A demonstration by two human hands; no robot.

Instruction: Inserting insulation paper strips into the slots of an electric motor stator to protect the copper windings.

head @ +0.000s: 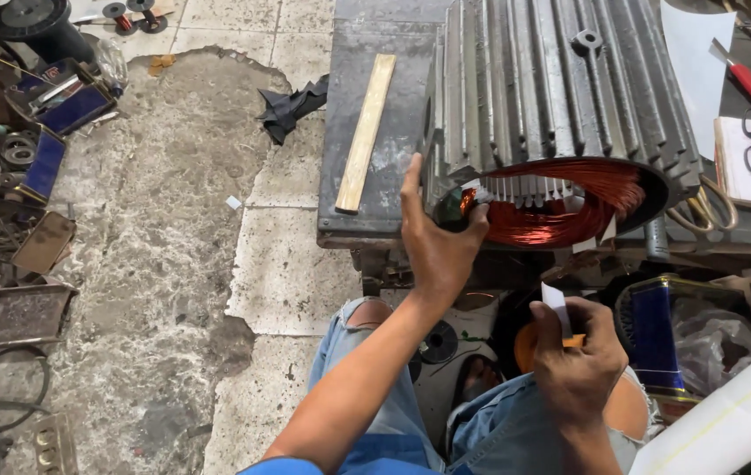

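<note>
Meanwhile the left hand [435, 236] grips the motor stator [560, 105] rim, and the right hand [579, 356] pinches a white paper strip [556, 303].

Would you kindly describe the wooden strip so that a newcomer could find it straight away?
Start at the big grey finned motor housing with copper windings, which the left hand touches. Left of it, on the dark metal bench top, lies the wooden strip: long, flat and pale yellow, the only light-coloured thing there.

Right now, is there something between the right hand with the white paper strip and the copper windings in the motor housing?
Nothing visible blocks it. The right hand holds the white paper strip below the copper windings; the left hand grips the motor housing rim off to the left.
</note>
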